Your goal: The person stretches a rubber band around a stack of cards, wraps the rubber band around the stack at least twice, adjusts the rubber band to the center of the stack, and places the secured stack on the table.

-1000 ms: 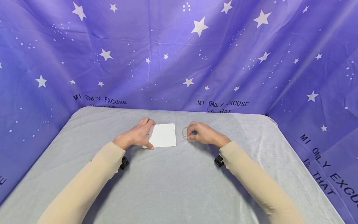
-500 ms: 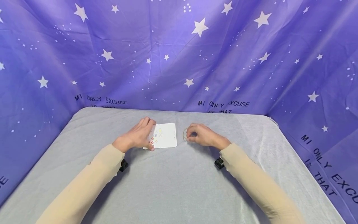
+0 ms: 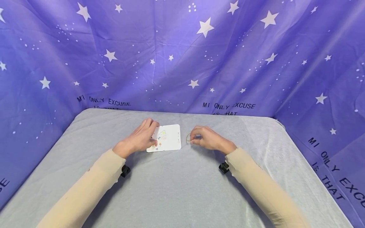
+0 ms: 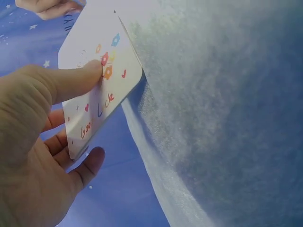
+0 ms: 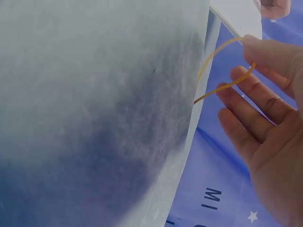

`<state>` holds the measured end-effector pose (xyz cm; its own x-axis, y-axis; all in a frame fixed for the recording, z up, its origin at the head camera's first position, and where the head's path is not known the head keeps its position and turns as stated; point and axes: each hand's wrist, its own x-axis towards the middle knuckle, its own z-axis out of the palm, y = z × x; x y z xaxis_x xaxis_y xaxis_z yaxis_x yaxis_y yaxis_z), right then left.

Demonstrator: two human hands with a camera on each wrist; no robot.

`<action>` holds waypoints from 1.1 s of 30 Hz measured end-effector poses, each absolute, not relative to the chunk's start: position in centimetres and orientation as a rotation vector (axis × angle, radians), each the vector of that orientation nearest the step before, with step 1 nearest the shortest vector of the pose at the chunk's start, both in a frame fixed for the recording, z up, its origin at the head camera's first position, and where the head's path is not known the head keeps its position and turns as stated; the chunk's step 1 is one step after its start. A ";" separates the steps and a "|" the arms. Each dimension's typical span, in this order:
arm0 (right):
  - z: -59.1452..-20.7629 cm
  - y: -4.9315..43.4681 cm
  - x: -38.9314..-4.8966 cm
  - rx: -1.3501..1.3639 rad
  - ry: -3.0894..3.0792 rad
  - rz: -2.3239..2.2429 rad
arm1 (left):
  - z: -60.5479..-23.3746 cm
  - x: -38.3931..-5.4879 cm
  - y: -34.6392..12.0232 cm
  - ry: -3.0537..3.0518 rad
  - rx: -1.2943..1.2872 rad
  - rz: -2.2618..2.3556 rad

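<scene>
At the far middle of the table lies a white greeting card with rounded corners and small coloured flowers. My left hand grips its left side, thumb on the printed face and fingers behind. The left wrist view shows the card tilted, with red and blue handwriting partly readable as "Good Luck". To the right of the card, apart from it, my right hand pinches a thin yellow rubber band between thumb and forefinger. The other fingers are loosely bent in the right wrist view, and the band hangs as a loop.
A grey cloth covers the table. Behind and on both sides hangs a purple curtain with white stars and black lettering. A small black device sits under the left wrist, another black device under the right.
The card's face looked blank white one second ago; its coloured drawing now shows. My left thumb has shifted slightly up from the card's near edge. The right hand keeps its pinch, nearly still.
</scene>
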<state>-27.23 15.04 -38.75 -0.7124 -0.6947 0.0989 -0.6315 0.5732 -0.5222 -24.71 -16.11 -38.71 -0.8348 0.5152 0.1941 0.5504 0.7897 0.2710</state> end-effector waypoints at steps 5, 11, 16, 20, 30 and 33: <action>-38.6 15.0 -26.8 -1.095 2.669 -0.874 | -38.7 -24.3 -16.0 -2.805 -0.854 -0.523; -38.5 14.9 -26.3 -1.103 2.665 -0.934 | -38.6 -23.9 -15.8 -2.782 -0.808 -0.579; -38.4 14.9 -26.0 -1.142 2.669 -0.956 | -38.4 -23.7 -15.6 -2.795 -0.738 -0.661; -38.3 14.9 -25.9 -1.146 2.675 -0.965 | -38.3 -23.7 -15.5 -2.790 -0.693 -0.744; -38.2 14.9 -25.5 -1.152 2.677 -1.003 | -38.3 -24.1 -15.1 -2.700 -0.646 -1.061; -38.1 14.9 -25.4 -1.156 2.670 -1.019 | -38.4 -24.2 -15.0 -2.681 -0.629 -1.139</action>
<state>-25.43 14.87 -38.13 -0.7170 -0.6688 0.1966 -0.6297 0.5006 -0.5940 -24.17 -14.98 -38.38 -0.8986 0.3156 0.3049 0.4385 0.6213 0.6494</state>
